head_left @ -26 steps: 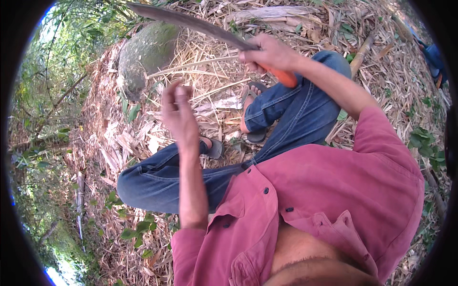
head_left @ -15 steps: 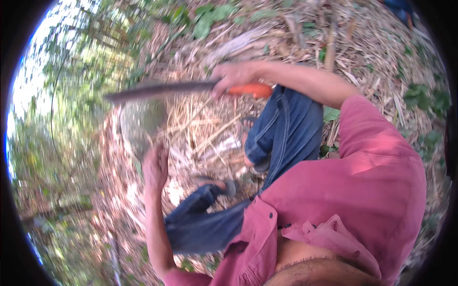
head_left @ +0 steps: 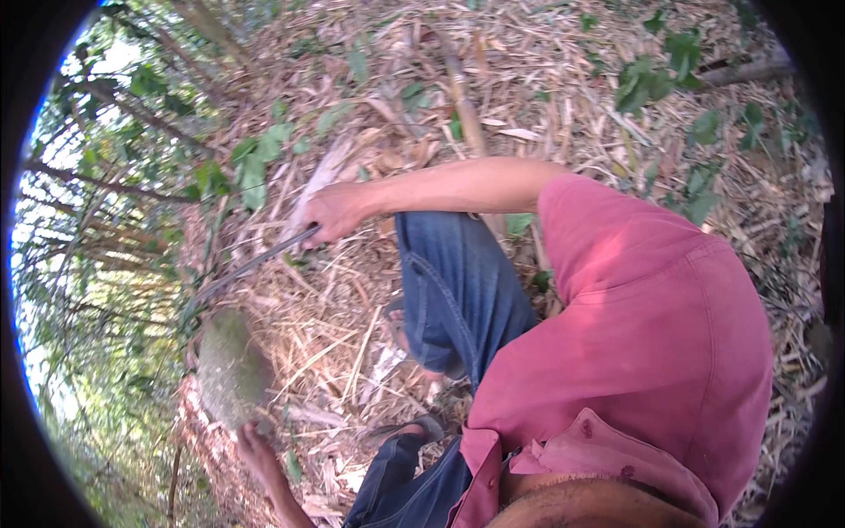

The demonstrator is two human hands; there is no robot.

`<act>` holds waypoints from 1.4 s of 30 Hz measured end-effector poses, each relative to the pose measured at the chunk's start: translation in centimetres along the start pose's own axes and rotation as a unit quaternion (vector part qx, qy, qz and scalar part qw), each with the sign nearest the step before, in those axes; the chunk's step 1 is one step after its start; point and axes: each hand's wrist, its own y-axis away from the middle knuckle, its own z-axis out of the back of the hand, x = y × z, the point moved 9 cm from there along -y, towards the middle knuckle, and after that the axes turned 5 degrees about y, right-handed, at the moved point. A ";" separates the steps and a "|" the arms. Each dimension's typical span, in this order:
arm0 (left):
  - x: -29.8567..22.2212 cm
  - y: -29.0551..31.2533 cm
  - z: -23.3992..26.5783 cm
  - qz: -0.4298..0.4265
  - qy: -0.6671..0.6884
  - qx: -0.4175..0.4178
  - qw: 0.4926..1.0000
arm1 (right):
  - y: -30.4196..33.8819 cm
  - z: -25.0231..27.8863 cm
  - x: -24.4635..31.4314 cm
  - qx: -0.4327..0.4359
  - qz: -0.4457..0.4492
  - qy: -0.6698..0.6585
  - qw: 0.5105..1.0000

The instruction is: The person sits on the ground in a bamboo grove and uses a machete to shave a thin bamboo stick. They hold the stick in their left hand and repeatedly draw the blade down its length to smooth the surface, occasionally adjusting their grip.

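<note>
A machete (head_left: 260,260) is gripped in my right hand (head_left: 337,211), its dark blade slanting down and left. My fist hides the handle. The blade tip comes down just beyond the far end of a large green oval fruit (head_left: 233,365), which is somewhat blurred; whether they touch I cannot tell. At the near end of this fruit, my left hand (head_left: 255,442) holds it with fingers against its surface. Part of that hand is hidden by the fruit.
Dry leaves and straw (head_left: 343,308) cover the ground around my sandalled feet (head_left: 427,429). My bent knee in blue jeans (head_left: 444,273) lies below my right forearm. A bamboo pole (head_left: 462,97) lies farther off, and branches (head_left: 114,185) crowd the left side.
The machete has swung from nearly level above the fruit to a slant pointing down and left beyond it. Its orange handle no longer shows. My left hand stays at the fruit.
</note>
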 end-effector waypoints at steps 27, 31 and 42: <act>-7.9 -6.1 -16.7 -0.035 0.417 0.158 0.894 | 2.1 5.6 -1.3 -0.241 -0.076 -0.069 0.965; -7.0 -6.0 -17.8 -0.012 0.443 0.166 0.881 | 2.0 5.8 -2.3 -0.278 -0.070 -0.109 0.952; -6.9 -4.8 -18.6 0.028 0.469 0.161 0.868 | 2.7 6.2 -1.8 -0.275 -0.067 -0.133 0.950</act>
